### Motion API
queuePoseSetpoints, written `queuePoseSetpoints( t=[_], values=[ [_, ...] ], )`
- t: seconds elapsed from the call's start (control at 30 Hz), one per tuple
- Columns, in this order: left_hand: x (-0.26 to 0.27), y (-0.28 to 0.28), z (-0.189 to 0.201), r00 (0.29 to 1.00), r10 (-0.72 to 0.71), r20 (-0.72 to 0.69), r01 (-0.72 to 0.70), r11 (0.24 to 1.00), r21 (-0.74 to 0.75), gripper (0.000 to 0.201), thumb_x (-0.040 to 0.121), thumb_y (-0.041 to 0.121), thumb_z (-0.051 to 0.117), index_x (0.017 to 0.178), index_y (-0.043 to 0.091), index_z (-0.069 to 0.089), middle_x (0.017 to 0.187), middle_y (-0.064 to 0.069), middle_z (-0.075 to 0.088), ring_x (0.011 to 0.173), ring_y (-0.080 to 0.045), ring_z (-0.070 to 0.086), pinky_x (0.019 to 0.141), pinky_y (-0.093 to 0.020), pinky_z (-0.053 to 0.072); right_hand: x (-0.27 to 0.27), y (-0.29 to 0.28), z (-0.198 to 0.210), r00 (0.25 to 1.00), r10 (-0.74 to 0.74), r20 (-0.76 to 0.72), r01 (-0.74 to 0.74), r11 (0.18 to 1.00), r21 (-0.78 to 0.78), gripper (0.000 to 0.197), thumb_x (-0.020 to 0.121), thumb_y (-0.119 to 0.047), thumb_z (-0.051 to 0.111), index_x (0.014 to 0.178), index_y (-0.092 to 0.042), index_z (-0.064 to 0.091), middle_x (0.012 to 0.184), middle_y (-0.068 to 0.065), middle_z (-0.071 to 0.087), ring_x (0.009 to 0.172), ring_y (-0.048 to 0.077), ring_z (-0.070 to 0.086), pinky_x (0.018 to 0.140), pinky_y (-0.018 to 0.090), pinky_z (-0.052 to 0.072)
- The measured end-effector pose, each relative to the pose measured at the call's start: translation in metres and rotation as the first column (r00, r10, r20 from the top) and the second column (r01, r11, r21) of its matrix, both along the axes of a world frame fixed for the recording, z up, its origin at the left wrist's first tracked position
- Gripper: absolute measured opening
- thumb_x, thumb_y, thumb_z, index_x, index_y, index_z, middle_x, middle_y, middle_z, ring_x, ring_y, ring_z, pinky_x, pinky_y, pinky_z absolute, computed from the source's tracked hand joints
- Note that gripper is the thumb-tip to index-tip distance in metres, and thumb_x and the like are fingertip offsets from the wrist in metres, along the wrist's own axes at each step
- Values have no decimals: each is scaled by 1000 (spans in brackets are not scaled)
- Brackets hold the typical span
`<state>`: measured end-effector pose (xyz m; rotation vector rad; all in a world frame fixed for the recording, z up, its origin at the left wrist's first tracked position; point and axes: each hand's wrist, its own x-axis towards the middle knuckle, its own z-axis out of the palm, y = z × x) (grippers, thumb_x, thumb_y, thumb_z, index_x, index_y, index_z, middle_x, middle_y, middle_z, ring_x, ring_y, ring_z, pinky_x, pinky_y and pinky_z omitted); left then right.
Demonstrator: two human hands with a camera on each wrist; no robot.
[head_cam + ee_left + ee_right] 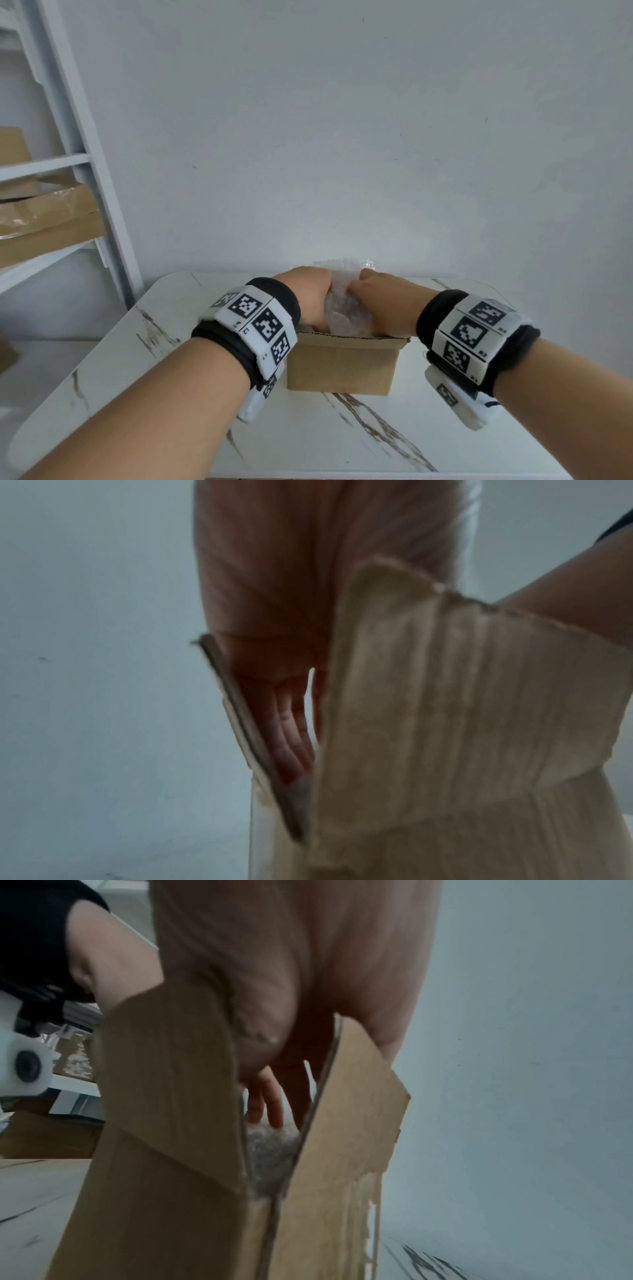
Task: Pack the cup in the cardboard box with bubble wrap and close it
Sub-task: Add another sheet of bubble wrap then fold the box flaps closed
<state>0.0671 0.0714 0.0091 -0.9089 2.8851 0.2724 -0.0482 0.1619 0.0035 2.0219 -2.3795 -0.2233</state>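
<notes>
— Head view: both hands are down in the open cardboard box (pixel 339 366) on the marble table (pixel 308 442), either side of the bubble wrap (pixel 342 301).

— Gripping it?

— The left hand (pixel 306 298) has its fingers (pixel 291 739) straight, reaching in between the flaps. The right hand (pixel 380 301) likewise, fingers (pixel 270 1104) extended, tips on the wrap inside.

— And the cup?

— Can't see it; only the wrap bulging above the rim.
</notes>
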Motion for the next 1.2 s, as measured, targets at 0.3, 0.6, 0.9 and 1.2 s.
queuePoseSetpoints(
  t=[0.3,0.6,0.9,1.2],
  values=[
    [-6,3,-21,998,-43,49,49,990,-132,24,88,12,59,111,6,62,101,-8,66,86,-24,63,73,-29,50,4,0,-10,987,117,-112,-114,993,31,22,94,-12,48,110,-6,61,115,9,62,99,19,61,70,21,41],
    [8,14,-36,995,-77,-61,66,983,-170,36,88,21,61,121,12,50,118,-7,60,102,-23,59,81,-28,48,12,18,-26,994,77,-74,-87,987,-132,29,89,-13,53,117,-10,60,123,9,51,113,23,51,91,31,50],
    [17,-1,17,923,38,-382,-95,987,-132,33,72,9,72,96,26,58,99,7,56,82,-11,54,66,-23,43,25,29,-26,995,27,-93,-37,993,-108,36,89,-7,47,124,-6,57,128,11,46,120,27,45,94,36,46],
    [19,-24,-30,857,247,-453,-228,969,97,33,86,18,59,56,17,46,61,1,50,61,-18,49,57,-27,36,35,31,-9,997,-51,-52,40,981,-188,17,83,-3,56,96,-10,64,109,6,66,91,22,64,69,27,47]
  ],
)
